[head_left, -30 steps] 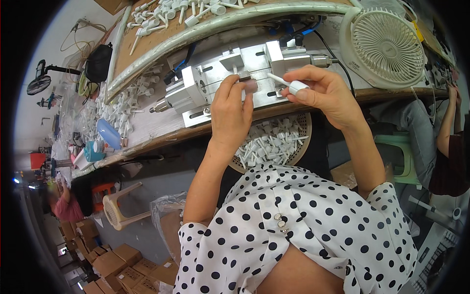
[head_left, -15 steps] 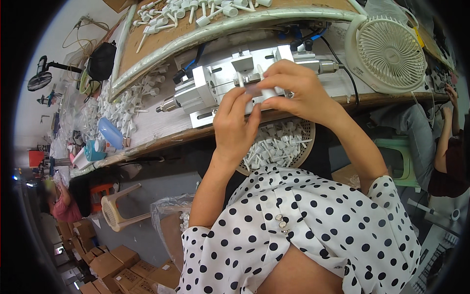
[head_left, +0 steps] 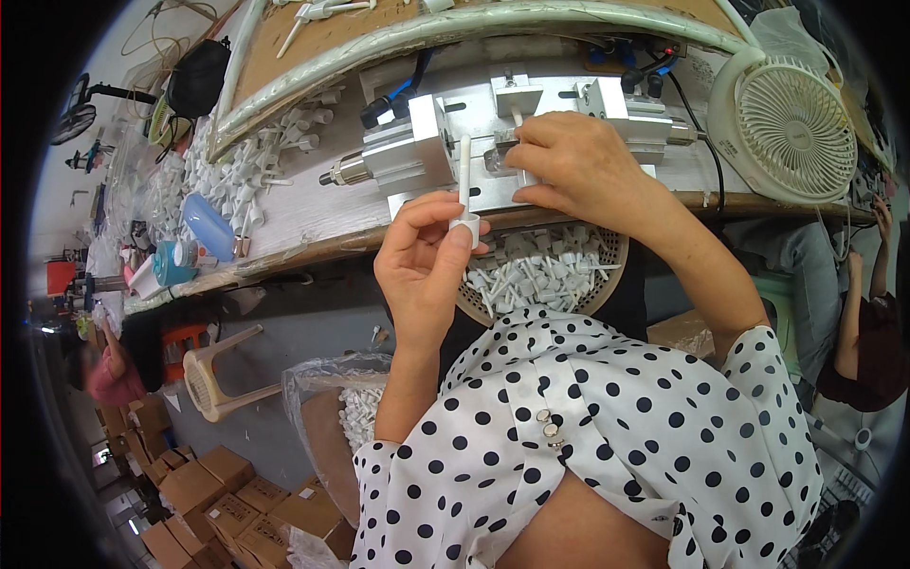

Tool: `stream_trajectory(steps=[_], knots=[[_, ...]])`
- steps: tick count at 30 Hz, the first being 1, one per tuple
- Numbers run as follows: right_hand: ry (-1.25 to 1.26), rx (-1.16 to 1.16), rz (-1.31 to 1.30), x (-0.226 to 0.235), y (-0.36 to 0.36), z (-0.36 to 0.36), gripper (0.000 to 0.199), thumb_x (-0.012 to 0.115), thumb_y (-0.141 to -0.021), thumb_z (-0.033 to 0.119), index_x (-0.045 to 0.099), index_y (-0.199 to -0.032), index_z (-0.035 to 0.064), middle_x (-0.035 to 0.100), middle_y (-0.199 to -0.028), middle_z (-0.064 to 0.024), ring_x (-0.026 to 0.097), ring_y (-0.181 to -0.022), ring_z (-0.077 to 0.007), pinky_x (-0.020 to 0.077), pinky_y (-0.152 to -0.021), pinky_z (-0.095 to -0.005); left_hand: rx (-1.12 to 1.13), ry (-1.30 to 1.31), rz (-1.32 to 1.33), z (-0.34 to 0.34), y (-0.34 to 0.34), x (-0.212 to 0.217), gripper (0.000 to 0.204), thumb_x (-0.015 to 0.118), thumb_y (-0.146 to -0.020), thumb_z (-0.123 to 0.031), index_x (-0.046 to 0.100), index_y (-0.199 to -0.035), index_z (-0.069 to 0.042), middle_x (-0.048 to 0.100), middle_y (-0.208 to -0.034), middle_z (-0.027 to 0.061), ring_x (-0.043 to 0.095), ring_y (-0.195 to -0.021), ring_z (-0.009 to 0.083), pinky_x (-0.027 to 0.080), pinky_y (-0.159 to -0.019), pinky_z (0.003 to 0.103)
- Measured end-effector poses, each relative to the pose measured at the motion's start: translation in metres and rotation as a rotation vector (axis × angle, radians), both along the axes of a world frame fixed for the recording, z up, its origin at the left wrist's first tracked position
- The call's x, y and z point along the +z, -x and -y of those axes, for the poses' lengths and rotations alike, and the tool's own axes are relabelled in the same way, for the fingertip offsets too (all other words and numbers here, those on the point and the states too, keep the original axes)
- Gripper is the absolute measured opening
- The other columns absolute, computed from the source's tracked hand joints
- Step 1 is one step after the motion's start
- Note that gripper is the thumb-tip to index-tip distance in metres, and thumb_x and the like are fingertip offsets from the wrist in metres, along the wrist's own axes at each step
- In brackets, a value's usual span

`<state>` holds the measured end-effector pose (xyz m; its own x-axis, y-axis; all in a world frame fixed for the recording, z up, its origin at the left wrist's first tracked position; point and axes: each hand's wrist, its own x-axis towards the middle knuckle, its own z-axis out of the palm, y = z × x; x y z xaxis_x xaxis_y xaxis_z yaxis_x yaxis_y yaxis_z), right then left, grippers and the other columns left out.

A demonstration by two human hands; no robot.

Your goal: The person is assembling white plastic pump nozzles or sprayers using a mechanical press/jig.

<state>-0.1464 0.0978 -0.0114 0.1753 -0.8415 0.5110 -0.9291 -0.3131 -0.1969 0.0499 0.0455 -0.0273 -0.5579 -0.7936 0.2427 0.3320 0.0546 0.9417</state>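
Upright in my left hand (head_left: 428,251) is a white capped stick (head_left: 465,175), its cap pinched between thumb and fingers in front of the silver metal clamping fixture (head_left: 438,133). My right hand (head_left: 583,171) is closed over the middle of the fixture, thumb and forefinger beside a small clear-looking block (head_left: 497,159). A short white stem (head_left: 517,116) pokes out above the right fingers, apparently another capped stick in their grip; its cap is hidden by the hand. Below the hands, a round beige basket (head_left: 621,270) holds many such white pieces.
White pieces (head_left: 223,185) are heaped left of the fixture, near a blue translucent scoop-like thing (head_left: 209,228). A white fan (head_left: 791,133) stands at the right. A raised tray edge (head_left: 474,21) runs behind. Co-workers sit at far left and right; cartons (head_left: 204,493) and a stool (head_left: 213,379) are lower left.
My hands have parted. The left has drawn down and left with a capped stick now upright; the right has stayed at the fixture's middle, fingers lower over it. The view has shifted slightly.
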Motion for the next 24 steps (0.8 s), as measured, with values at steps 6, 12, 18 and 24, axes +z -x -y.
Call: stream_trajectory(steps=[6, 12, 18, 24], knots=[[0.176, 0.027, 0.061, 0.037, 0.042, 0.047, 0.024, 0.068, -0.069, 0.022, 0.061, -0.086, 0.0081, 0.057, -0.082, -0.0046, 0.058, -0.076, -0.0237, 0.0459, -0.063, -0.0354, -0.155, -0.233, -0.193, 0.008, -0.010, 0.004, 0.022, 0.044, -0.087, -0.004, 0.046, -0.108, 0.006, 0.050, -0.112, 0.0232, 0.061, -0.084, 0.0284, 0.054, -0.066, 0.031], [0.077, -0.362, -0.183, 0.051, 0.109, 0.099, 0.015, 0.056, -0.075, 0.015, 0.061, -0.082, 0.0026, 0.054, -0.084, -0.0177, 0.054, -0.082, -0.0342, 0.0436, -0.075, -0.0400, -0.294, -0.485, -0.402, 0.010, -0.017, 0.005, 0.024, 0.041, -0.090, -0.006, 0.043, -0.111, 0.005, 0.049, -0.114, 0.0261, 0.060, -0.086, 0.0311, 0.054, -0.066, 0.031], [-0.091, -0.378, -0.075, 0.062, 0.087, 0.094, 0.016, 0.056, -0.076, 0.015, 0.062, -0.083, 0.0019, 0.057, -0.086, -0.0185, 0.055, -0.080, -0.0337, 0.0432, -0.072, -0.0401, -0.297, -0.582, -0.491, 0.010, -0.029, -0.001, 0.025, 0.042, -0.090, -0.008, 0.041, -0.111, 0.006, 0.050, -0.112, 0.0250, 0.061, -0.087, 0.0320, 0.056, -0.068, 0.032], [-0.083, -0.304, -0.007, 0.069, 0.109, 0.073, 0.016, 0.059, -0.077, 0.013, 0.060, -0.089, 0.0033, 0.058, -0.080, -0.0121, 0.055, -0.073, -0.0225, 0.0442, -0.067, -0.0317, -0.249, -0.535, -0.472, 0.013, -0.043, -0.009, 0.025, 0.042, -0.090, -0.008, 0.043, -0.110, 0.007, 0.051, -0.113, 0.0253, 0.061, -0.086, 0.0329, 0.056, -0.067, 0.033]])
